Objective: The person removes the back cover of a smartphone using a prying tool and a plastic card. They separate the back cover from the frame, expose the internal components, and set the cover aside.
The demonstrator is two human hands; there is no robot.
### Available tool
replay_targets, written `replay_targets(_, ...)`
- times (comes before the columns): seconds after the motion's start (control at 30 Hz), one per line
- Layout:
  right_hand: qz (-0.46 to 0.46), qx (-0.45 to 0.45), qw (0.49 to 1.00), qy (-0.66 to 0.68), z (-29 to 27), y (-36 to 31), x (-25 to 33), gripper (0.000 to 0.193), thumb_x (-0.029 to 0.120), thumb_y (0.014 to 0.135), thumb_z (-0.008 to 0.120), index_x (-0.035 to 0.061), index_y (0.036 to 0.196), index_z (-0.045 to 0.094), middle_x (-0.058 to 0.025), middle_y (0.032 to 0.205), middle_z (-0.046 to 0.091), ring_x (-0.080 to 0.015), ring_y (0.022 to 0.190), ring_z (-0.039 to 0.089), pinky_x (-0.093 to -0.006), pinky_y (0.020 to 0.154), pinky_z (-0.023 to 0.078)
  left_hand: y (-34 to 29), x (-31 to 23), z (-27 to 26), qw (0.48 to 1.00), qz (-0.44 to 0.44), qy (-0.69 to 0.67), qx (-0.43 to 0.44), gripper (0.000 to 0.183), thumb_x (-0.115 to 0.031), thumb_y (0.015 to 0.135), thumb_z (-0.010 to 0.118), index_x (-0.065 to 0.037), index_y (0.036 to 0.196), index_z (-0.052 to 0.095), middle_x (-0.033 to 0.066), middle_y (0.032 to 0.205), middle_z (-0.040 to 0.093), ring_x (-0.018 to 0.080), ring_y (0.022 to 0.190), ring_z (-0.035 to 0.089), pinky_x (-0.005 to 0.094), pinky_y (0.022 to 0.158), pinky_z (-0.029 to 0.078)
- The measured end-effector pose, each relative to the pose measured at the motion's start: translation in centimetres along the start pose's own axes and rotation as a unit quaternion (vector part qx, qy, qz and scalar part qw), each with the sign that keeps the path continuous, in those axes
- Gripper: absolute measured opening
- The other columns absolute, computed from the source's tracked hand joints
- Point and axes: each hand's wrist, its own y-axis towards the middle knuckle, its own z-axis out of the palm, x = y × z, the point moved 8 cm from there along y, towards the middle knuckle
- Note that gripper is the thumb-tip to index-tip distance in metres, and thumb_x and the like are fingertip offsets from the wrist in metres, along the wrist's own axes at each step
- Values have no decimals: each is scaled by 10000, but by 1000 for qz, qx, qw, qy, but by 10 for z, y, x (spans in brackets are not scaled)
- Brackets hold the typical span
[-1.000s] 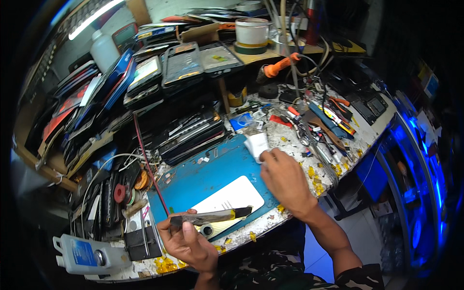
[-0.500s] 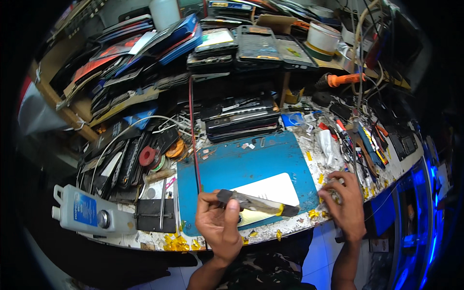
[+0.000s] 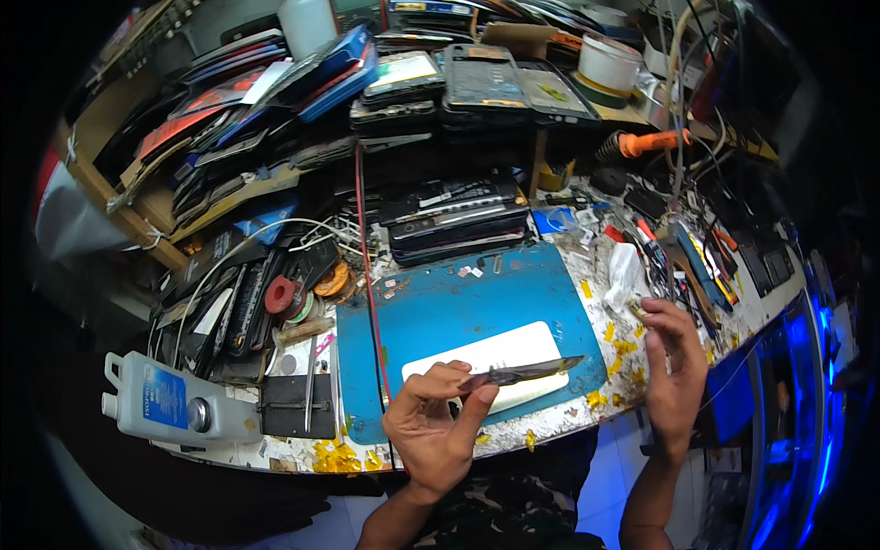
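I watch both hands from above, held well apart. The left hand [image 3: 435, 429] is pinched between thumb and fingers on a dark flat piece [image 3: 532, 370], seen almost edge-on, in front of a white panel [image 3: 522, 342] that lies on a blue mat [image 3: 449, 302]. The right hand [image 3: 676, 380] is raised to the right of the mat with its fingers curled; something small and yellowish shows at its fingertips, but I cannot tell whether they grip it. The plainest writing I have is on the blue label [image 3: 166, 396] of a pale jug [image 3: 227, 423] at the far left, printed in light letters. A box [image 3: 422, 7] at the top of the shelf also bears print, too small for me to read. A red and black cable [image 3: 361, 225] runs down across the mat's left part, just beside the left hand. Crumpled clear plastic [image 3: 623, 273] sits just beyond the right hand, near a jumble of tools [image 3: 704, 266]. Behind the mat I see a stack of dark casings [image 3: 458, 220]; yellow scraps [image 3: 337, 456] litter the front edge, and a red spool [image 3: 282, 296] stands left of the cable.
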Motion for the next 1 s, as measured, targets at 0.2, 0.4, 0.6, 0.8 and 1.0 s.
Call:
replay_targets(0.2, 36, 220, 965, 141, 57, -35, 48, 265, 77, 906, 680, -12, 1152, 643, -186, 1098, 691, -238, 1005, 678, -326, 861, 529, -6, -4, 16, 994, 25, 51, 95, 302, 35, 688, 867, -19, 870, 632, 63, 730, 674, 168, 726, 634, 405, 884, 477)
replay_targets(0.4, 147, 315, 899, 265, 80, -46, 47, 304, 128, 959, 636, 2, 1235, 623, -159, 1064, 707, -224, 940, 706, -317, 789, 541, -4, -19, 11, 997, 32, 41, 62, 459, -101, 607, 942, -42, 908, 601, 49, 805, 634, 145, 742, 580, 342, 787, 487)
replay_targets(0.6, 190, 365, 863, 293, 78, -54, 47, 288, 149, 988, 599, 3, 1234, 631, -151, 1062, 716, -202, 930, 704, -299, 778, 535, -5, -29, 15, 986, 91, 96, 97, 510, -150, 571, 955, -62, 925, 598, 42, 820, 625, 150, 717, 570, 296, 659, 462)
replay_targets(0.8, 176, 396, 857, 278, 79, -52, 48, 281, 181, 1007, 562, 1, 1203, 655, -154, 978, 725, -205, 872, 706, -296, 767, 531, -7, -26, 7, 984, 93, 117, 101, 430, -160, 574, 949, -57, 847, 633, 39, 776, 622, 154, 712, 570, 307, 656, 451)
replay_targets(1.0, 182, 405, 851, 281, 83, -60, 41, 289, 190, 971, 611, 2, 1181, 676, -110, 837, 700, -165, 684, 642, -293, 637, 486, -9, -30, 4, 977, 92, 155, 113, 388, -140, 539, 934, -43, 809, 673, 41, 753, 625, 161, 678, 567, 316, 647, 444)
